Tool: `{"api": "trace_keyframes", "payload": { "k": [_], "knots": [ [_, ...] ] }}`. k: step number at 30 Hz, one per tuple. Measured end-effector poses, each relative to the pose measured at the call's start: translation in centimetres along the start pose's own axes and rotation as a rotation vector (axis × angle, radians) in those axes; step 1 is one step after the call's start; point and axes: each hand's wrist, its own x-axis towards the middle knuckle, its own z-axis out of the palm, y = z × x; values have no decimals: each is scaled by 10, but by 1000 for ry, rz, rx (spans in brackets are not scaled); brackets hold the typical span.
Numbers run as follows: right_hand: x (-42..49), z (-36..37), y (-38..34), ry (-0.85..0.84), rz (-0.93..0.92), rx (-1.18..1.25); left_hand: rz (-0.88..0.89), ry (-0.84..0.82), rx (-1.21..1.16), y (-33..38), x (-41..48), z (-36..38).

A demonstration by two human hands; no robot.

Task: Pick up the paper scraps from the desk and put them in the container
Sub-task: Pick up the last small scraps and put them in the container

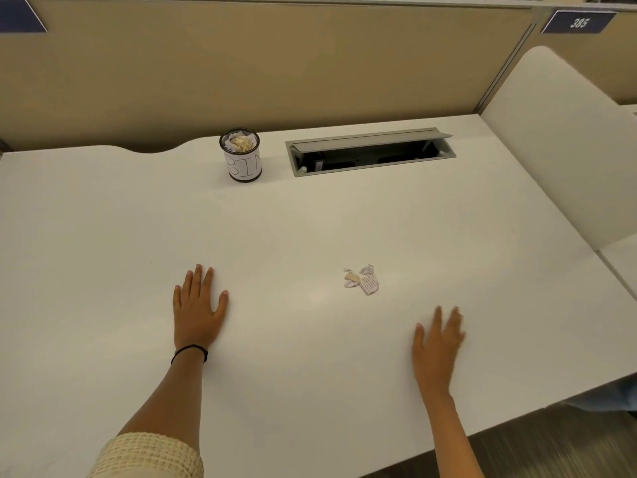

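White laminate covers the desk seen from the head camera, and both bare hands are over its near half, palms down. The left hand lies flat on the surface with its fingers straight and slightly spread, thumb angled out to the side, holding nothing; a black hair tie circles the wrist and a cream knitted sleeve is bunched up near the elbow. The right hand is blurred, its fingers straight and a little apart, also holding nothing (whether it rests on the desk or hovers just above it cannot be told). The paper scraps lie in a small cluster on the desk beyond the right hand and slightly towards the left hand, near it but not touching it: a few white torn pieces, one with printed lines, and a tan piece among them. The container stands upright well apart from them at the far edge of the desk, a dark mesh cup wrapped in a white label reading BIN, with crumpled white and tan paper inside up to its rim. Just to its right a grey cable tray is set into the desk with its lid raised. Behind runs a beige partition, with a dark plate numbered 385 at upper right and a white rounded divider along the desk's right side.
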Motion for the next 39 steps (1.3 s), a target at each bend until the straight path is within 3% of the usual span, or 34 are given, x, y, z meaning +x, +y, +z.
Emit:
{"api": "trace_keyframes", "payload": {
  "k": [5,15,33,39],
  "knots": [
    [-17,-1,25,-95,166,44,-2,-1,12,-2,0,1],
    [-16,29,-31,-127,12,-65,6,14,-1,-3,1,2],
    [49,52,-129,-307,-208,226,3,18,-24,-7,3,4],
    [47,54,-132,-372,-270,-88,4,22,-25,-6,3,5]
  ]
}}
